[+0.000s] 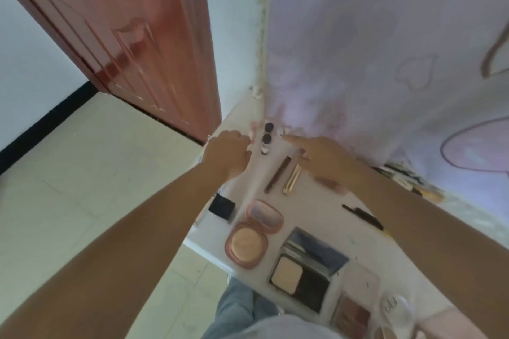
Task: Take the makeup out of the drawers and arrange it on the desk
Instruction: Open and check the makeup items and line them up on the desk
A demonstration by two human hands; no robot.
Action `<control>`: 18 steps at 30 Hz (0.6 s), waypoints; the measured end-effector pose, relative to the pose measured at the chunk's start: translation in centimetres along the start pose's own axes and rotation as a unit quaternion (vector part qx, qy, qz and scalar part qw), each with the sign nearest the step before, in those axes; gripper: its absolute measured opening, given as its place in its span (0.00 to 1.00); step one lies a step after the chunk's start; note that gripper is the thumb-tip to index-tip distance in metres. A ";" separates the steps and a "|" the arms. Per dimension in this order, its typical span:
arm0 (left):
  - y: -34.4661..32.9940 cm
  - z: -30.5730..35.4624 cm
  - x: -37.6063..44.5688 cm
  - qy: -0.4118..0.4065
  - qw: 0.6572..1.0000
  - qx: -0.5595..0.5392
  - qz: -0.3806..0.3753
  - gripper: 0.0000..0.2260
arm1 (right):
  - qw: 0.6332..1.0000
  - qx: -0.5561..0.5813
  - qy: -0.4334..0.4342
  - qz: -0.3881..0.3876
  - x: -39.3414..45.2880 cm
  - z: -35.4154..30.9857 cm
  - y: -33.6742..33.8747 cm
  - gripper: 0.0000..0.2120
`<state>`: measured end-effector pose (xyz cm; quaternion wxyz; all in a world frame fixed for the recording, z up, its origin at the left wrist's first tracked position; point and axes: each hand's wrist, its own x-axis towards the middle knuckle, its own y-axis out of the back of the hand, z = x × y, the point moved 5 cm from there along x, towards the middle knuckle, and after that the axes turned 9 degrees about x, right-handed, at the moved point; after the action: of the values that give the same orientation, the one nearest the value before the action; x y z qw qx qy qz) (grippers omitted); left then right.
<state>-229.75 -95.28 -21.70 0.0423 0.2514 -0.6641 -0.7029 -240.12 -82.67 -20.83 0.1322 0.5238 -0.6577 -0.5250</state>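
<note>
A narrow white worktop (278, 173) runs away from the person toward a corner, with a pale lilac curtain (385, 49) printed with faint hearts hanging along its right side and a white wall behind. To the left stands a reddish-brown wooden door (132, 36) above pale floor tiles (82, 173) edged by a black skirting strip.

The makeup lies spread along the worktop: two small dark-capped bottles (267, 136) at the far end, a brown pencil (278, 173) and a gold tube (292, 177) side by side, a black square compact (222, 208) near the left edge, an open pink round compact (248, 245), an open black powder palette (303, 275), and a black pen-like stick (363, 217) to the right.

The left hand (227, 155) hovers just left of the bottles, fingers curled under; whether its grip holds anything I cannot tell. The right hand (316, 157) reaches past the pencil with its forefinger stretched straight toward the bottles, grip loose and holding nothing.
</note>
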 end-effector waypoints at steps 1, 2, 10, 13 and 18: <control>0.2 0.9 -0.1 -0.017 1.000 0.000 0.006 0.16 | 1.000 0.015 -0.026 0.002 -1.2 1.3 0.1 0.25; 0.5 1.8 -0.2 -0.034 0.999 0.000 0.015 0.16 | 0.998 0.033 -0.055 0.007 -2.4 2.5 0.2 0.23; 0.6 11.1 0.1 -0.169 0.982 0.083 -0.021 0.14 | 0.976 0.049 -0.210 0.026 -9.2 10.2 -2.3 0.18; -0.6 13.2 0.1 -0.174 0.979 0.087 -0.057 0.15 | 0.980 0.036 -0.196 0.011 -8.5 10.8 -4.8 0.21; -1.9 14.4 0.5 -0.150 0.982 0.070 -0.086 0.15 | 0.975 0.051 -0.207 0.056 -6.3 12.1 -6.6 0.17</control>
<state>-235.57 -82.10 -23.82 -0.1363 0.2016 -0.6861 -0.6856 -242.58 -70.14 -28.94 -0.0047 0.3722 -0.7252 -0.5792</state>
